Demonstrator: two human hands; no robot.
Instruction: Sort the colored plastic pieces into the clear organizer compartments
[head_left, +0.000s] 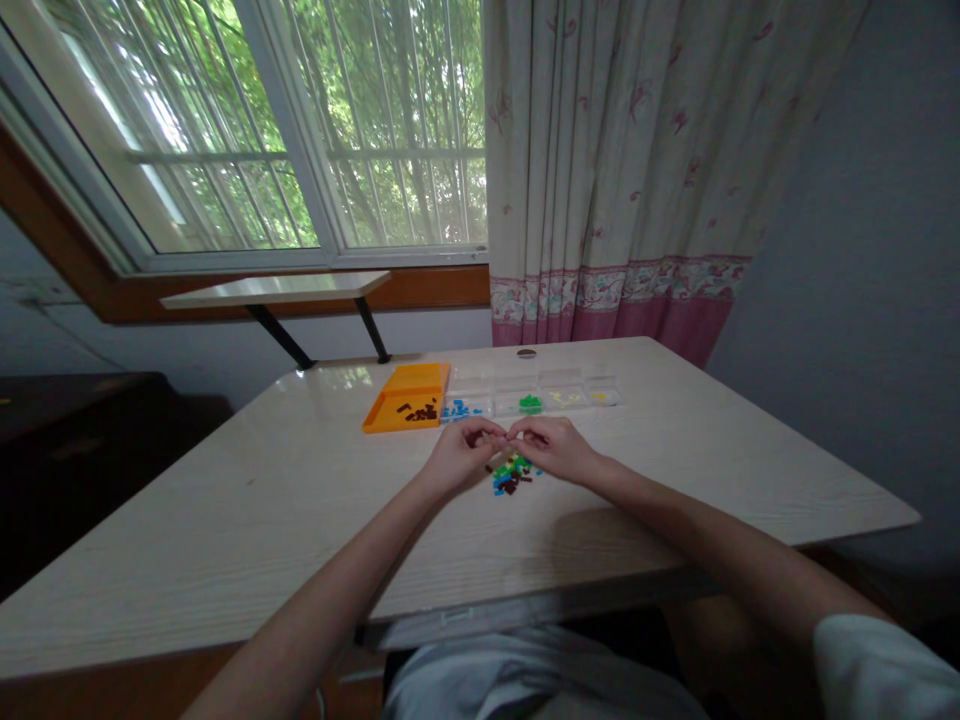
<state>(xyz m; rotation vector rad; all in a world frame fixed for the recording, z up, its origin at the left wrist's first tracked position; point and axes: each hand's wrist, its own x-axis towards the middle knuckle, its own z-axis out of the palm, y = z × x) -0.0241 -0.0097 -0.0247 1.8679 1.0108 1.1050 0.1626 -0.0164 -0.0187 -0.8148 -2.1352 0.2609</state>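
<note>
My left hand and my right hand meet fingertip to fingertip just above the table. Both are closed in a pinch. A tiny dark spot shows between the fingertips, too small to name. Below and between them lies a loose pile of small plastic building bricks in brown, blue, green and yellow, partly hidden by my hands. Behind my left hand stands an open orange box with brown bricks in it.
Right of the orange box, a row of clear plastic boxes holds blue bricks, green bricks and yellow pieces. A raised shelf stands at the table's back left. The table's front edge is close to my body.
</note>
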